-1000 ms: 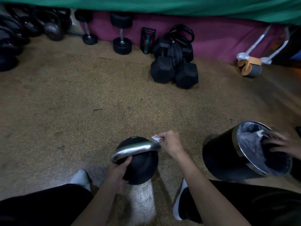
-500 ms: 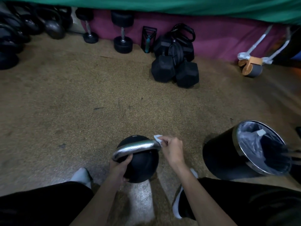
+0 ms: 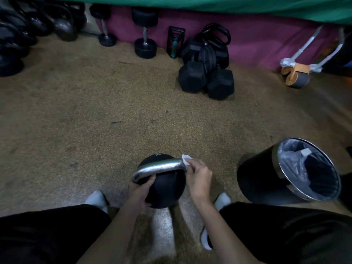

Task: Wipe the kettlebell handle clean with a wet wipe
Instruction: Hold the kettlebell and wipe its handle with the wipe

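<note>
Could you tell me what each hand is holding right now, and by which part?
The right hand pinches a wet wipe against the handle's right end; the left hand grips the kettlebell body.

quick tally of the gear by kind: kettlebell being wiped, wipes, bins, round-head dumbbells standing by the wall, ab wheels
kettlebell being wiped: 1
wet wipe, in the right hand: 1
black bin with a liner: 1
round-head dumbbells standing on end by the wall: 2
ab wheel: 1
total: 6
The dark pile at far left is too murky to count.
</note>
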`<state>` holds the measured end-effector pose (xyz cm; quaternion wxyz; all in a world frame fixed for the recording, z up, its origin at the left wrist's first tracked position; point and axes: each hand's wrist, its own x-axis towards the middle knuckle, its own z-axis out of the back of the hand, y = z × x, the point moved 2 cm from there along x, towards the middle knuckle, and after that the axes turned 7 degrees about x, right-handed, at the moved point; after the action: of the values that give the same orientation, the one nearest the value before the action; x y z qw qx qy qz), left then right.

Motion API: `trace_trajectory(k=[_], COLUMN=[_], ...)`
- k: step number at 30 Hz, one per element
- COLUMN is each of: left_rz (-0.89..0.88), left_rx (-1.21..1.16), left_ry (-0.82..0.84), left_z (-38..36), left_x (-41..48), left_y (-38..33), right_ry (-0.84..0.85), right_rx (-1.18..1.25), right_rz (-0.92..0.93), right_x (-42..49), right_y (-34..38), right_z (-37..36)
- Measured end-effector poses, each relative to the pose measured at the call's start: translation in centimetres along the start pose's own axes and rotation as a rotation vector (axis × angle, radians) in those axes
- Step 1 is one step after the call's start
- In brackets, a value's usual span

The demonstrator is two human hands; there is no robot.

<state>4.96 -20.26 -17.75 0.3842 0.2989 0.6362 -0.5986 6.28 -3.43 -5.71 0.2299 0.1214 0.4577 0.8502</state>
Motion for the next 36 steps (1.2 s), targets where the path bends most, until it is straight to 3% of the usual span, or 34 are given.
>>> trace_trajectory(k=[7,15,21,29,36], left_rz=[-0.005,0.003,0.000,0.020,0.007], left_rx=[0.018,0.003,-0.004,0.023,0.015], left_ry=[-0.042,-0.025,-0.021,-0.042,-0.021], left_z=[0.2,0.1,0.1,0.4,0.3], left_x=[0.3,0.5,0.5,1.2,1.5], left_y=[0.1,0.2,0.3,0.5,0.6], right_ry=[-0.044,-0.153,-0.182,-0.215,-0.262], right_rx=[-0.005,0.069,0.052,0.126,0.101], right_rz=[-0.037,0.046,-0.026,0.058,-0.003], right_x=[0.3,-1.5,-0.4,-2.1,-1.0], right_y=[-1.2,-0.8,-1.4,-0.9,-1.3], right_z=[0.0,-0.6,-0.7,-1.3,-1.2])
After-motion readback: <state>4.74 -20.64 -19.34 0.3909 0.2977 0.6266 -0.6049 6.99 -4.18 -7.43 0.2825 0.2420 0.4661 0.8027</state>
